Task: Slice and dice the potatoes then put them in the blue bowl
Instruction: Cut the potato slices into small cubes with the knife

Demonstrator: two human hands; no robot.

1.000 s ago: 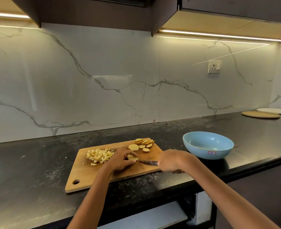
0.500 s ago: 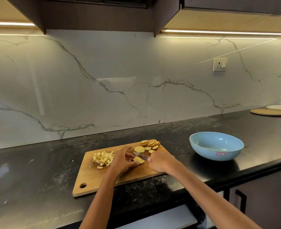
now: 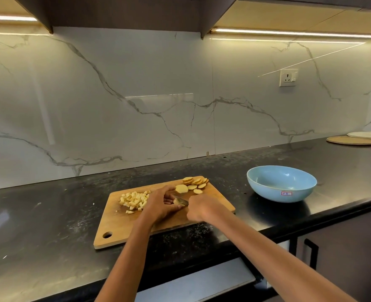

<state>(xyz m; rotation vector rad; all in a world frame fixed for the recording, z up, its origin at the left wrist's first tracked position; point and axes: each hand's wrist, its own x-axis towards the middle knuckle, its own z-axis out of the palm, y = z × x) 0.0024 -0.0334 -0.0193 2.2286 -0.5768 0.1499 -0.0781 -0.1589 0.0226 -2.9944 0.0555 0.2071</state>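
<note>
A wooden cutting board (image 3: 123, 227) lies on the black counter. A heap of diced potato (image 3: 134, 199) sits at its back left, and round potato slices (image 3: 194, 184) lie at its back right corner. My left hand (image 3: 161, 202) curls its fingers over a potato slice (image 3: 177, 201) in the board's middle. My right hand (image 3: 202, 209) grips a knife (image 3: 182, 201) whose blade reaches left onto that slice. The blue bowl (image 3: 281, 183) stands to the right of the board, with nothing seen inside.
Two flat round plates (image 3: 352, 140) lie at the counter's far right by the marble wall. A socket (image 3: 288, 77) is on the wall. The counter's front edge runs just below the board, with a dark cupboard handle (image 3: 311, 252) lower right.
The knife blade has moved left from beside the slice to over it under my left fingers. My right hand came closer to my left. The view shifted slightly.
</note>
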